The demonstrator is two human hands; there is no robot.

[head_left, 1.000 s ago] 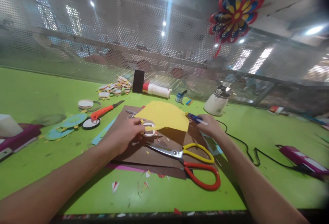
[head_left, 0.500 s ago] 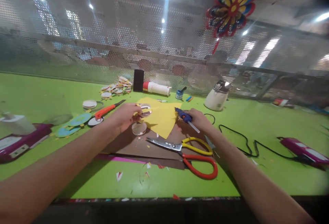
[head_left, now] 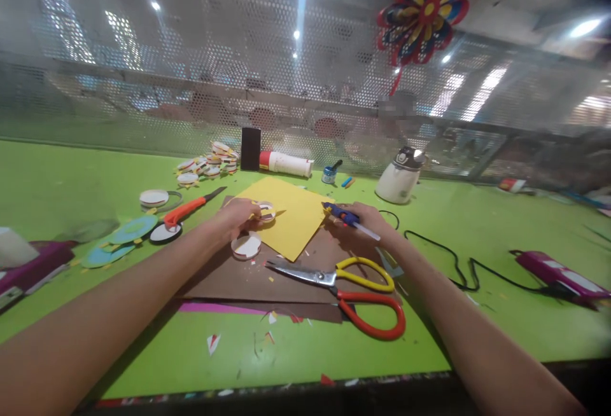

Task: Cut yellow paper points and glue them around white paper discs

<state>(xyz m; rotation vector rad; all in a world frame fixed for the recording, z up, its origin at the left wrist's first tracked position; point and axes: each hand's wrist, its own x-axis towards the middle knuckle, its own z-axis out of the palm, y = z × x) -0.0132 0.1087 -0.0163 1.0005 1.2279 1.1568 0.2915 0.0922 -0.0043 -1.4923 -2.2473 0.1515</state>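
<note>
My left hand [head_left: 240, 217] is closed, its fingertips pinching a small round paper piece [head_left: 267, 212] with a white and dark face, over the left part of a yellow sheet [head_left: 293, 235]. In my right hand [head_left: 366, 217] is a blue glue gun [head_left: 342, 215], its nozzle pointing left by the sheet's right edge. A translucent glue stick [head_left: 366, 231] sticks out of its back. Just below my left hand lies a shallow white paper disc with a rim [head_left: 247, 247]. Large scissors [head_left: 329, 276] with one yellow and one red handle lie in front, blades partly apart.
Brown sheets [head_left: 224, 282] lie under the yellow one. An orange cutter knife [head_left: 188, 210], blue paper rings [head_left: 133, 228] and a pile of small discs [head_left: 210, 165] are at left. Behind stand a white bottle [head_left: 289, 165] and a kettle-like jug [head_left: 400, 177]. A black cord [head_left: 458, 270] runs right.
The view has shifted slightly, moving most things left. My left hand and the round piece sit a little lower in the picture. Both hands keep their holds.
</note>
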